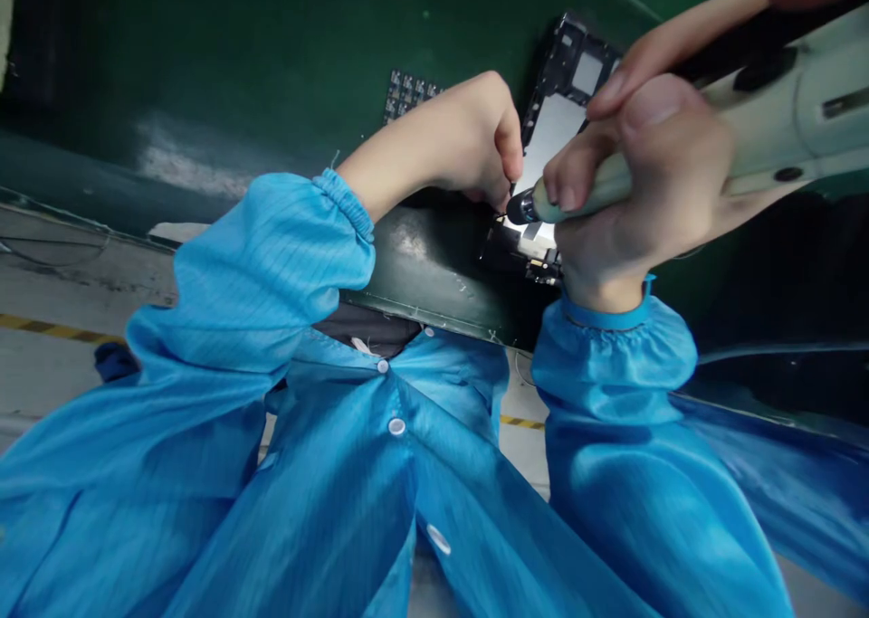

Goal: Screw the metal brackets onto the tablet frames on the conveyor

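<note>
Right hand (644, 184) clenched round a pale electric screwdriver (747, 120), dark tip down on an opened phone chassis (553, 129); left hand (468, 143), at nine o'clock of the tip, fingers curled and pinched beside it, any held part too small to tell. Chassis on the green bench mat (272, 75), just beyond the near edge; small parts tray (407, 93) at ten o'clock. Fastening seemingly mid-course, screws driven or left unseen; no legible brand or writing.
</note>
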### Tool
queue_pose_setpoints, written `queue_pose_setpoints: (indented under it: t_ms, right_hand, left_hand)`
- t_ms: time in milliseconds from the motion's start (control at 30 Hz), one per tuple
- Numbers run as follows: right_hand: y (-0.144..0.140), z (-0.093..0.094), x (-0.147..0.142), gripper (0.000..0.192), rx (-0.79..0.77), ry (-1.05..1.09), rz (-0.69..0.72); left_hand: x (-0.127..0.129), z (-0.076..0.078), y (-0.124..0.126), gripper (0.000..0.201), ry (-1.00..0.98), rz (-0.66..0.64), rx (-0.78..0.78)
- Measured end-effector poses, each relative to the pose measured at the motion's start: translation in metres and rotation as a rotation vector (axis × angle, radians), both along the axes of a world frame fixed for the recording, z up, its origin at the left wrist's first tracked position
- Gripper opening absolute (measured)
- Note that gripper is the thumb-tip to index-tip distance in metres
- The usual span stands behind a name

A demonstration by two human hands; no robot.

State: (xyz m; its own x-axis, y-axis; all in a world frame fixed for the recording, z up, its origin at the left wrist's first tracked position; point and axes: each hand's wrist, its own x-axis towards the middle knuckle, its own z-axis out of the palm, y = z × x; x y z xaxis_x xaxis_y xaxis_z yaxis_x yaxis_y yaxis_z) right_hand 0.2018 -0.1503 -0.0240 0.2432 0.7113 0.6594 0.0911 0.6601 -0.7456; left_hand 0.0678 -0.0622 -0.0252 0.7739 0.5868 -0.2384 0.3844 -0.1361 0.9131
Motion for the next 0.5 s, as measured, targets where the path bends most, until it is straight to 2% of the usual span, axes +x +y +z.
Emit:
queue_pose_setpoints:
  t_ms: [67,200,267,333,400,500]
  right_hand:
    - [0.005,-0.006,-0.001,0.025,0.102,-0.053,0.025]
    - [0.006,-0.006,-0.004,0.032,0.091,-0.068,-0.045]
    - [0.002,-0.002,-0.006,0.022,0.044,-0.035,0.026]
    - [-0.001,0.002,-0.010,0.020,0.037,0.004,0.088]
    - [-0.001,0.005,-0.013,0.021,0.033,0.002,0.094]
    - [0.001,0.006,-0.015,0.012,0.081,-0.064,0.050]
  left_hand:
    - [0.000,0.002,0.001,0.015,0.024,0.003,-0.007]
    - [-0.002,0.000,0.002,0.017,0.000,-0.015,-0.029]
    - [-0.002,-0.001,0.002,0.017,-0.014,-0.014,-0.029]
    - [-0.003,0.000,0.002,0.018,-0.011,0.000,-0.021]
    - [-0.003,0.002,0.000,0.022,-0.015,-0.005,-0.023]
    - [-0.003,0.006,-0.004,0.026,-0.018,-0.012,-0.023]
